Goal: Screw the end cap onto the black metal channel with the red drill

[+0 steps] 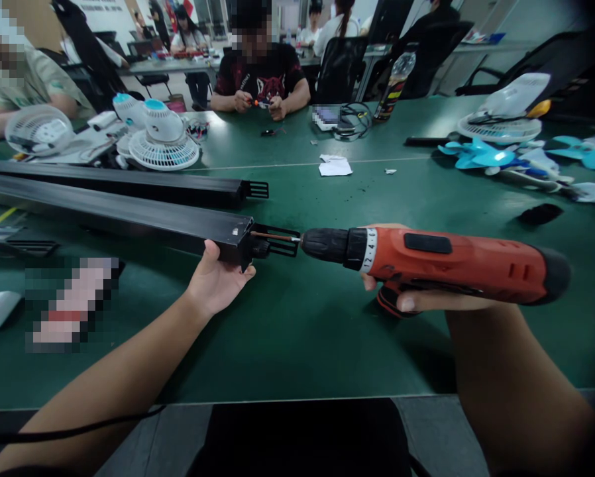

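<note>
My right hand (427, 301) is wrapped round the handle of a red cordless drill (466, 262), which lies level and points left. From its black chuck a long thin bit (277, 236) reaches to the end of a long black rectangular profile (178, 222). Whether the tip sits in a screw cannot be seen. My left hand (220, 285) grips this profile near its end from below, thumb on the near side. A slotted black bracket (282, 242) and a small black knob (261, 248) stick out of that end. Behind lies a second black profile (203, 185) with a similar bracket.
White fan parts (163, 142) lie at the back left, and blue fan blades (481, 156) at the right. A paper scrap (335, 165), a bottle (395, 86) and a phone-like pixelated object (76, 301) are on the green table (297, 358). A person (262, 79) sits opposite, handling a small item.
</note>
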Tool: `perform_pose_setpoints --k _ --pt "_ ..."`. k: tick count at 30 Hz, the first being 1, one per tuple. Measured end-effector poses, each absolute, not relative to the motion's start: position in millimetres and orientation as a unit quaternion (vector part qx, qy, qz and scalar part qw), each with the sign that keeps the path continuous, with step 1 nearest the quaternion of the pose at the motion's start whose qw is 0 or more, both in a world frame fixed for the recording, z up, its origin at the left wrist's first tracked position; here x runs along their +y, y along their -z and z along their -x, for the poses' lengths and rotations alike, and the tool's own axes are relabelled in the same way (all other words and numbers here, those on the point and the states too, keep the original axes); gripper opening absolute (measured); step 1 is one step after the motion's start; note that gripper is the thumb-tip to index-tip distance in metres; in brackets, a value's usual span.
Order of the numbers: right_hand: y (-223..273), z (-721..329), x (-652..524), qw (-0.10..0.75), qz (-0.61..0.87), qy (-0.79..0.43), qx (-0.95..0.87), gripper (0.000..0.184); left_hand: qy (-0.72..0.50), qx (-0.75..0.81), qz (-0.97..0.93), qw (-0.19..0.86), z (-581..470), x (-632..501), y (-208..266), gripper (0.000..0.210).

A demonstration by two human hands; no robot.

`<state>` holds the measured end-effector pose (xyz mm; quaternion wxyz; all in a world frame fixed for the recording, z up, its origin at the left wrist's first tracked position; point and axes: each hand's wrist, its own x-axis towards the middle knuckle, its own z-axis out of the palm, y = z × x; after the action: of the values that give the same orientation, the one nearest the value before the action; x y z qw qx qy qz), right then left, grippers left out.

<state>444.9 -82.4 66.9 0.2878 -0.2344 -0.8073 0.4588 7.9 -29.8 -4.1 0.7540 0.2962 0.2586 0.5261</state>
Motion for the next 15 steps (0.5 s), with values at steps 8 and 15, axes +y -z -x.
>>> perform_pose_setpoints --k 8,15 --pt "-63.6 -450.4 -83.2 0.276 0.238 -0.451 -0.815 0.031 -0.527 0.267 -0.290 0.753 -7.3 -30.1 5.4 0.061" --pt "-61.8 -451.0 -81.9 0.283 0.231 -0.471 -0.803 0.036 -0.526 0.247 -0.304 0.754 -6.9 -29.2 8.0 0.059"
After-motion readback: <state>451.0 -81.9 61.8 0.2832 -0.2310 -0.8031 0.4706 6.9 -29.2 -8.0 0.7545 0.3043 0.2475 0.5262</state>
